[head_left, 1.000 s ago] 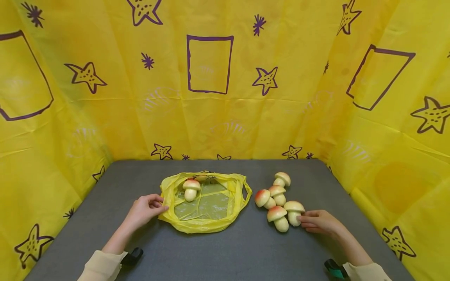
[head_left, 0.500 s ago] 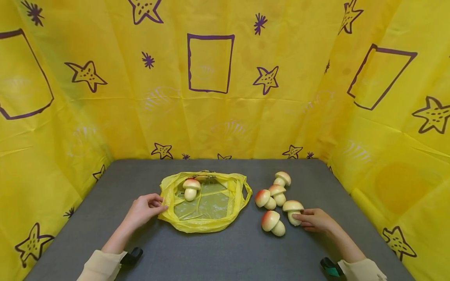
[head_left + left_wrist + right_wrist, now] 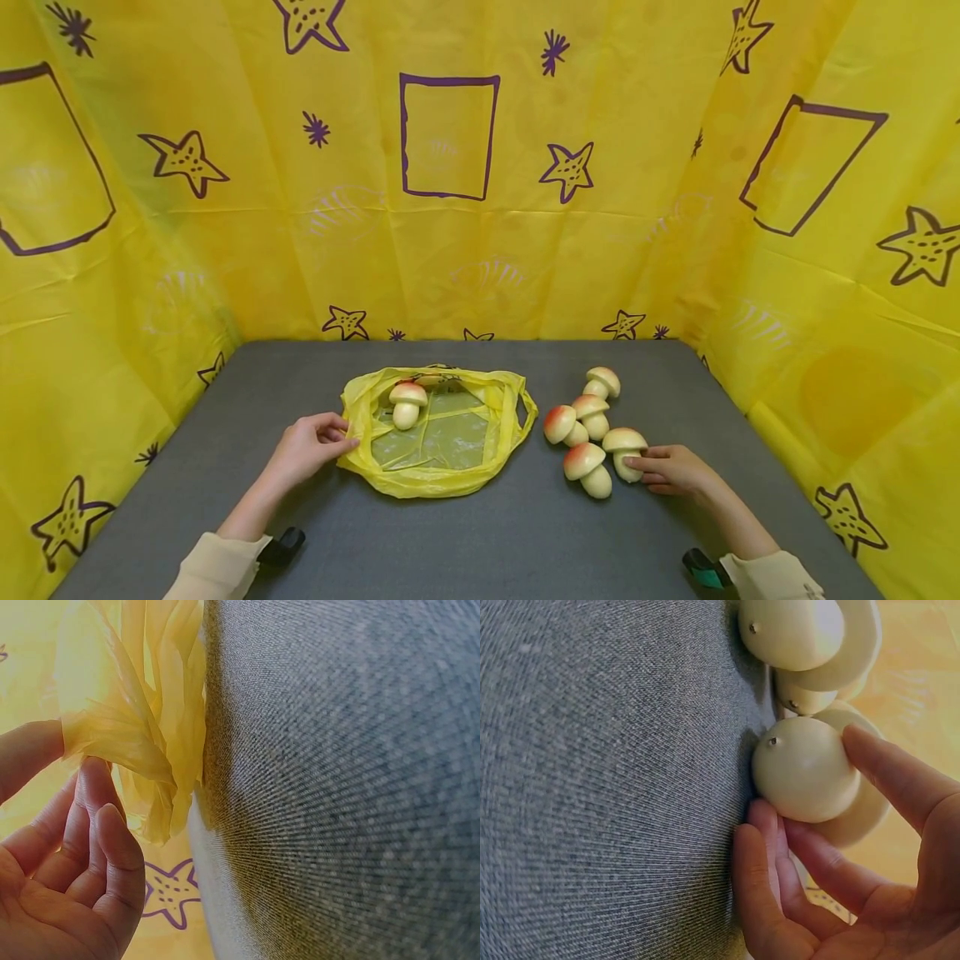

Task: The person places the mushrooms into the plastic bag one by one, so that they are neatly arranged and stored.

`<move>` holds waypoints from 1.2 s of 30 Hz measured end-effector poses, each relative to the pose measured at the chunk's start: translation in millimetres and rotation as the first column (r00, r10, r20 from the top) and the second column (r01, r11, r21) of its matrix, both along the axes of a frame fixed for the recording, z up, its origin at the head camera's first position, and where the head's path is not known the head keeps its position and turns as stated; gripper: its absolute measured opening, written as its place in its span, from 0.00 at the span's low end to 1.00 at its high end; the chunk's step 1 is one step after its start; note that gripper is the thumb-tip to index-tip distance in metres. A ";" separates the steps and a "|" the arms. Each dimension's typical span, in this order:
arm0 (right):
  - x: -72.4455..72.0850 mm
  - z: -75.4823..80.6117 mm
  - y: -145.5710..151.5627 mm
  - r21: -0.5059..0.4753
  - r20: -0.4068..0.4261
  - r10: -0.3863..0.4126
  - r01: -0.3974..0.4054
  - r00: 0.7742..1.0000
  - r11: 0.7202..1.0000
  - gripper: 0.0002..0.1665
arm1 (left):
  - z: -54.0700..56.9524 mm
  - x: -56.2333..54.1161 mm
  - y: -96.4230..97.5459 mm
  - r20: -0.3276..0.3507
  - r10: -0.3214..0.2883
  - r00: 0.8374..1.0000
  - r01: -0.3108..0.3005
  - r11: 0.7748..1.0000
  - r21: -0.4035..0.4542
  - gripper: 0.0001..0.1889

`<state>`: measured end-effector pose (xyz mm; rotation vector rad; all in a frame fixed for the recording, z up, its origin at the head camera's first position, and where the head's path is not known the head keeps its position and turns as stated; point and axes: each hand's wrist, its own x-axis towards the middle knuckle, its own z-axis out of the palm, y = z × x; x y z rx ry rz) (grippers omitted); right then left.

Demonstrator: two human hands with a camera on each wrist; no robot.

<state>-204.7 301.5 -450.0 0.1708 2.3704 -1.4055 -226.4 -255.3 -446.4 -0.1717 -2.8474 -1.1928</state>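
Note:
A yellow plastic bag [image 3: 427, 483] lies on the table with its mouth spread wide. My left hand [image 3: 306, 448] pinches the bag's left rim; in the left wrist view the thin plastic [image 3: 127, 742] is between thumb and fingers. One toy mushroom [image 3: 407, 404], red-tinged cap and cream stem, sits inside the bag. To the bag's right, my right hand [image 3: 675, 469] holds another mushroom [image 3: 624, 442] by its stem. The right wrist view shows thumb and fingers on either side of that rounded stem [image 3: 806, 769]. Beside it, nearer the front, lies a mushroom [image 3: 588, 468].
Further mushrooms lie clustered behind the held one: a red-capped one [image 3: 562, 423], one [image 3: 592, 415] beside it, and one [image 3: 602, 382] farthest back. The grey table [image 3: 465, 550] is enclosed by yellow patterned cloth walls [image 3: 450, 275]. The bag's handle loop [image 3: 529, 408] points toward the mushrooms.
My right hand shifts slightly left and its thumb comes over the mushroom's stem. The front mushroom rolls left, then partly back. My left hand and the bag stay put.

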 end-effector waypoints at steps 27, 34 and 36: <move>-2.6 27.1 0.4 -0.052 -0.067 -0.060 0.057 0.996 0.997 0.40 | -0.4 0.6 2.1 -0.010 0.007 1.000 -0.007 1.000 0.008 0.17; -4.5 32.7 -4.3 -0.083 -0.074 -0.051 0.045 0.996 0.996 0.38 | 0.2 1.5 2.3 -0.026 0.005 1.000 -0.005 1.000 0.001 0.16; -4.7 34.3 -5.7 -0.085 -0.077 -0.043 0.036 0.996 0.996 0.37 | -0.3 1.1 1.7 -0.026 0.004 1.000 -0.004 1.000 -0.003 0.16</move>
